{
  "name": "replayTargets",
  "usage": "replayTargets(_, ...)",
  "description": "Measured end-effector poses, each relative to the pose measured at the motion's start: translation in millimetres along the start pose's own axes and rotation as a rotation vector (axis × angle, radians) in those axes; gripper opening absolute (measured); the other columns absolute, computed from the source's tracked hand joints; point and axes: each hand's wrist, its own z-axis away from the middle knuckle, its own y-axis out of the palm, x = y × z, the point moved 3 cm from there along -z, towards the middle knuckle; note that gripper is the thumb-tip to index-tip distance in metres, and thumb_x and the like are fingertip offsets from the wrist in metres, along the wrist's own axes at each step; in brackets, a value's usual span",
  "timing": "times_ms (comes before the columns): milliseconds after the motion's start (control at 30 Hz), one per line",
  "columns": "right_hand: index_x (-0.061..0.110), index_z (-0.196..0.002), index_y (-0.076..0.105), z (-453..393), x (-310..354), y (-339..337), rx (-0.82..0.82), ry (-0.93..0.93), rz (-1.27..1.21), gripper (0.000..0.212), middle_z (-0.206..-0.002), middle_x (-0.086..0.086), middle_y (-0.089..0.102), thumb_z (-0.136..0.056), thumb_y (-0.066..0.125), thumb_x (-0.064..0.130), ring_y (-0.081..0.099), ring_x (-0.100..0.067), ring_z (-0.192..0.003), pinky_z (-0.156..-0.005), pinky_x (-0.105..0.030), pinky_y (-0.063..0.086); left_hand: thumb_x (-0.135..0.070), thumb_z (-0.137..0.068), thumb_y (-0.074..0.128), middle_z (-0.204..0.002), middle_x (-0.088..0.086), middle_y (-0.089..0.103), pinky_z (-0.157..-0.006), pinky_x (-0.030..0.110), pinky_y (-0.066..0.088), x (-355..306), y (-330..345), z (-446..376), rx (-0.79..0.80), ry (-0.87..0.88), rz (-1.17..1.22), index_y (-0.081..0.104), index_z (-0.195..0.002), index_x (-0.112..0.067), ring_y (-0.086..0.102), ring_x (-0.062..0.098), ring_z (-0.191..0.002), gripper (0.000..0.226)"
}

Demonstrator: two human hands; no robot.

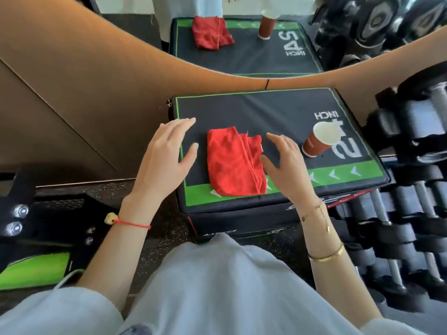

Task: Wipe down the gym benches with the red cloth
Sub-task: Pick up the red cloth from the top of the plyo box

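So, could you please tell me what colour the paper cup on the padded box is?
The paper cup is dark red outside, white inside; the head view shows it.

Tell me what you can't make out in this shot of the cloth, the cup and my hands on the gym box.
Head view only:
- Red cloth: folded, so its underside and inner layers are hidden.
- Paper cup: white inside, but whether it holds liquid cannot be told.
- Left hand and right hand: open on either side of the cloth; contact with the padded box is unclear.
- Box number: partly covered by the cup.
- Dumbbells: cut off by the right edge.
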Motion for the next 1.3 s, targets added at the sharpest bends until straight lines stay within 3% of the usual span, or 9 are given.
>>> replayTargets(333,0.007,-0.135,0.050,-37.1,-46.9,-11.4,-0.051,0.051,0.006,0.047,-0.134,-0.007,0.055,-0.091,0.062,0.018,0.043,-0.025,-0.131,-0.111,-0.033,0.031,-0.026,-0.099,0.050,-0.144,0.001,0.051,-0.119,0.029,0.024,-11.5,39.7,-46.3,0.050,-0.009,0.000,0.045,-0.143,-0.015,0.041,0.017,-0.138,0.046)
replayTargets(867,0.007,-0.135,0.048,-42.6,-43.5,51.3,0.222,0.214,0.120,0.068,-0.123,-0.011,0.054,-0.084,0.066,0.048,0.046,-0.031,-0.114,-0.100,-0.041,0.038,-0.026,-0.099,0.050,-0.145,0.001,0.050,-0.120,0.025,0.016,26.5,55.9,-56.7,0.095,-0.028,-0.022,0.044,-0.143,-0.016,0.042,0.016,-0.137,0.046)
replayTargets(1100,0.004,-0.138,0.042,-39.9,-33.5,75.9,0.278,0.220,0.177,0.080,-0.128,-0.013,0.049,-0.082,0.064,0.056,0.043,-0.033,-0.116,-0.101,-0.040,0.037,-0.020,-0.097,0.054,-0.142,0.005,0.052,-0.122,0.038,0.023,57.8,73.3,-32.6,0.096,-0.085,-0.043,0.047,-0.141,-0.012,0.043,0.021,-0.136,0.046)
replayTargets(1300,0.003,-0.129,0.047,-39.2,-27.0,82.7,0.250,0.204,0.222,0.083,-0.124,-0.013,0.048,-0.074,0.068,0.062,0.043,-0.032,-0.113,-0.096,-0.040,0.040,-0.020,-0.097,0.054,-0.146,0.009,0.047,-0.120,0.046,0.026,77.8,93.1,-10.4,0.149,-0.137,-0.069,0.047,-0.142,-0.009,0.035,0.026,-0.142,0.046)
